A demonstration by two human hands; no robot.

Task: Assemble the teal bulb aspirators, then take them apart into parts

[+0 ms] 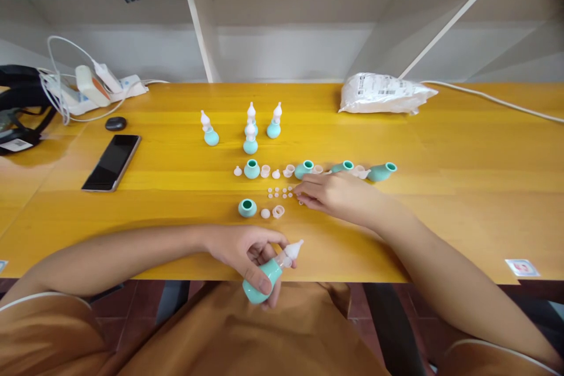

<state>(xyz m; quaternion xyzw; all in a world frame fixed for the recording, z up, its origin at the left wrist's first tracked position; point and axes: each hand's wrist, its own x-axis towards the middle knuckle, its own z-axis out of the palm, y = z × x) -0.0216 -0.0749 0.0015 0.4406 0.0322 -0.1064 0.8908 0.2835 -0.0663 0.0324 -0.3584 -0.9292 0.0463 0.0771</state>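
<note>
My left hand (pixel 247 252) is wrapped round a nasal aspirator (pixel 264 282) with a teal bulb and a white pointed tip, tilted up to the right at the table's front edge. Over the small clear discs (pixel 277 192), laid out in short rows, my right hand (pixel 324 192) rests with its fingers drawn together; whether a disc is between the fingertips is hidden. Open teal bulbs (pixel 252 169) alternate with clear collars (pixel 288 171) and white tips (pixel 276 174) behind them, partly covered by my right hand. Nearer stand another teal bulb (pixel 247 208), a white cap (pixel 265 213) and a clear collar (pixel 278 211).
Several assembled aspirators (pixel 274 123) stand farther back on the wooden table (pixel 462 188). At the left are a phone (pixel 111 163), a black mouse-shaped case (pixel 116 123) and a power strip (pixel 132 87) with cables. A white plastic bag (pixel 385 94) lies before the shelf.
</note>
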